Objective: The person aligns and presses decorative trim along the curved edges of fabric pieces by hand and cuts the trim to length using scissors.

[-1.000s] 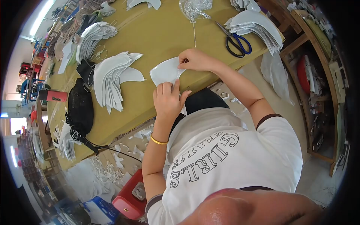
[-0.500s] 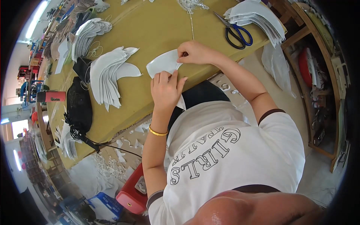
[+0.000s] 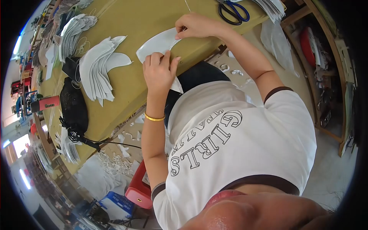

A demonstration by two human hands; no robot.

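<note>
While the left hand [image 3: 157,75] lay loosely spread, thumb apart, we saw the right hand [image 3: 196,26], elbow bent, pinch the white piece's [image 3: 155,43] edge on the table [image 3: 119,23]. "GIRLS" read upside down on our shirt [image 3: 237,142], nearer us than the grip. The piece's long axis slanted leftward from the pinch.

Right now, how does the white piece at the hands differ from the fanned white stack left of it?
- Count: the white piece looks single; the white stack has many layers.
- Contact: the piece has the left hand on it and the right hand at its right end; neither hand touches the stack.

Shared: both white, on the yellowish table.
</note>
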